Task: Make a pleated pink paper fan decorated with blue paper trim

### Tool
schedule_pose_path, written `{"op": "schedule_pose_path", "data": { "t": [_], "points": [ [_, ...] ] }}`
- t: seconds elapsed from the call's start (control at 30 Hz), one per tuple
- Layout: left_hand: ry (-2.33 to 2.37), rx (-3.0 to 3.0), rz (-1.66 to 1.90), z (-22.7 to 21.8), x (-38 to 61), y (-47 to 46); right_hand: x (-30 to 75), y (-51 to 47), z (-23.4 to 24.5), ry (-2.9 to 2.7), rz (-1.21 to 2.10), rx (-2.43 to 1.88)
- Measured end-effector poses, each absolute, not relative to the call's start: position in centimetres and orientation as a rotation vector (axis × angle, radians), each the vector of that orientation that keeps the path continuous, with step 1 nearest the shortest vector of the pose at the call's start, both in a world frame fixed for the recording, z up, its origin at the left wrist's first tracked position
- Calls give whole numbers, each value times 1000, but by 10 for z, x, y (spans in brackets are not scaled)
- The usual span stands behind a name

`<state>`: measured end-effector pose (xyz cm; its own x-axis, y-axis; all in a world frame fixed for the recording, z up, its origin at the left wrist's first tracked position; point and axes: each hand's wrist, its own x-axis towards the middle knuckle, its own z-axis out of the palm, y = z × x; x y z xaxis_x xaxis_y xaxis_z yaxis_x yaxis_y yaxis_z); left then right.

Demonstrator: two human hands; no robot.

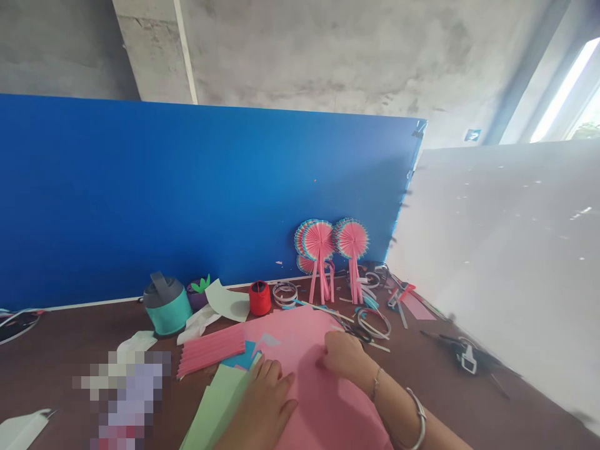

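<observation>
Large sheets of pink paper (290,331) lie in front of me on the brown table. My left hand (267,397) rests with fingers spread across the left side of the pink paper and the edge of some light green sheets (210,400). At the right side of the pink paper, my right hand (344,356) is closed, its fingers curled on the paper; the fingertips are partly hidden. Beyond my left hand is a pleated pink paper strip (210,350), with blue paper (239,356) next to it.
Round pink paper fans (319,240) lean against a blue partition (187,200). A red thread spool (259,298), rolls of paper strip (285,294) and a teal container (167,306) stand along the back. Scissors (360,334) lie beyond my right hand. A white panel (506,250) borders the right.
</observation>
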<state>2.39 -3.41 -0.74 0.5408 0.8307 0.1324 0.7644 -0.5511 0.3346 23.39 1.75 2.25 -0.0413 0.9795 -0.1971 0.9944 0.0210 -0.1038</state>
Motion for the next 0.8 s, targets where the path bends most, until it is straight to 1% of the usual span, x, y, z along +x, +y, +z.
{"op": "schedule_pose_path", "data": {
  "t": [0.1, 0.23, 0.47, 0.6, 0.67, 0.8],
  "points": [
    [1346, 2529, 407, -9, 27, -38, 234, 13, 18, 2200, -353, 2153],
    [1153, 2648, 454, -15, 27, -37, 237, 21, 19, 2231, -355, 2172],
    [1017, 2833, 407, -41, 26, -23, 234, 25, 10, 2247, -385, 2164],
    [990, 2871, 480, -56, 30, -19, 232, 25, 12, 2295, -435, 2148],
    [972, 2885, 538, -64, 32, -18, 230, 27, 14, 2433, -473, 2045],
    [939, 2975, 671, -75, 32, -13, 218, 34, 10, 2802, -556, 1694]
  ]
}}
